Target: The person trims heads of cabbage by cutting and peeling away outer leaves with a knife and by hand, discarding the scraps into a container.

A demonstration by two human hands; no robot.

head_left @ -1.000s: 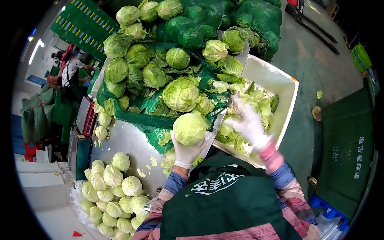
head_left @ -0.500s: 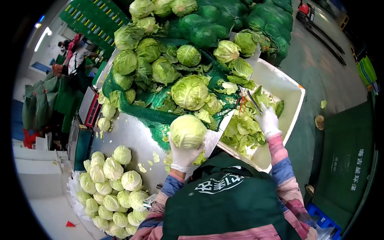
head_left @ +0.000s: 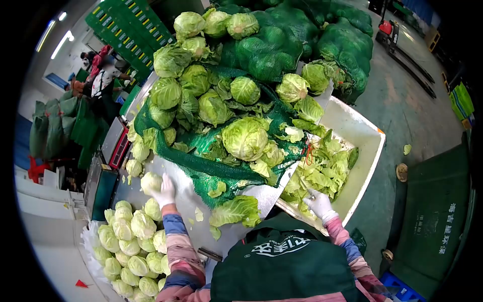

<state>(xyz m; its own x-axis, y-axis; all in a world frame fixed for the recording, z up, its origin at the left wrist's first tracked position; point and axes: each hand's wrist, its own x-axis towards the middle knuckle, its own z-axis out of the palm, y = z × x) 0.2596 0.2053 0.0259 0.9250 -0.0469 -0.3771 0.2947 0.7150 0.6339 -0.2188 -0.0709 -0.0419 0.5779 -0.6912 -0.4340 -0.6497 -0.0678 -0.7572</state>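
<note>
My left hand (head_left: 165, 193), in a white glove, is at the right side of a pale trimmed cabbage (head_left: 150, 183), its fingers against it, over the left part of the metal table (head_left: 173, 176). My right hand (head_left: 320, 205), also gloved, is closed around a knife (head_left: 309, 196) above the white bin (head_left: 370, 151); most of the blade is hard to make out against the loose leaves (head_left: 322, 168) in there. A large outer leaf (head_left: 236, 211) lies on the table in front of me. A big cabbage (head_left: 245, 139) rests on the green net (head_left: 191, 163).
Trimmed cabbages (head_left: 132, 246) are stacked at lower left in a plastic-lined container. Untrimmed cabbages (head_left: 214, 108) lie heaped on the net, with full net sacks (head_left: 271, 48) behind. A pallet jack (head_left: 397, 45) stands on the floor at right. Another person (head_left: 103, 80) works at far left.
My left hand has carried the pale cabbage from in front of me to the table's left side. My right hand with the knife has come down and closer. A large leaf now shows on the table.
</note>
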